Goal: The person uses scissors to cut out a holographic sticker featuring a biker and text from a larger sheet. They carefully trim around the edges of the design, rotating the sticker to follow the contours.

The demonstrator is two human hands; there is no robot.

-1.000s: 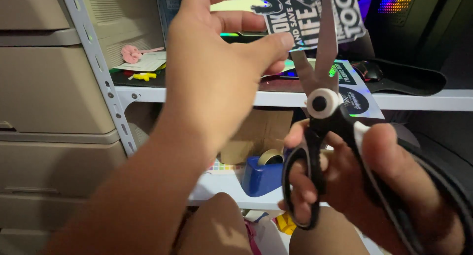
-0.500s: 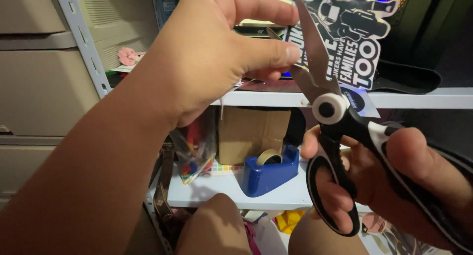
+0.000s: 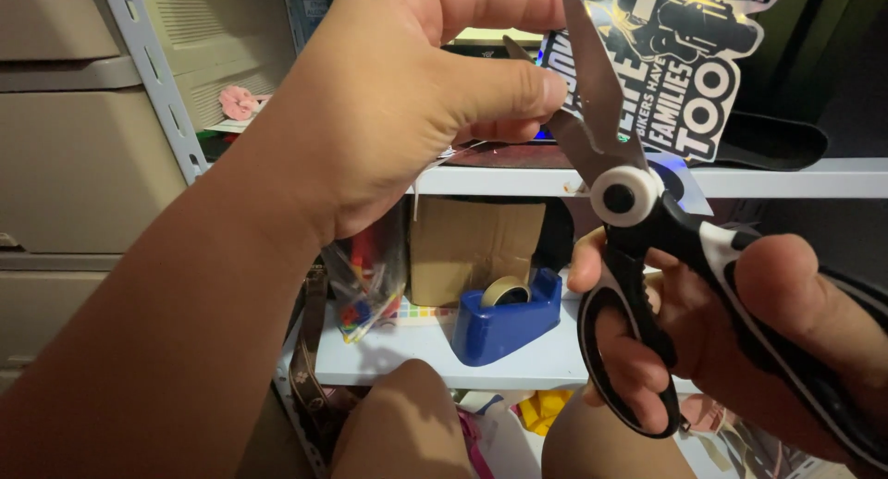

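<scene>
Scissors (image 3: 638, 229) are gripped through the handles by the right hand (image 3: 740, 340), blades parted, pointing up-left, while a sticker (image 3: 675, 63) is pinched by the left hand (image 3: 407, 100).

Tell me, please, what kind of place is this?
Probably a home craft or storage corner. White shelves hold a blue tape dispenser and a cardboard box, while the right hand works black scissors near the left hand.

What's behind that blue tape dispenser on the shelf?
Behind the tape dispenser stands a brown cardboard box. Whatever sits further back is dark and hidden by the box.
</scene>
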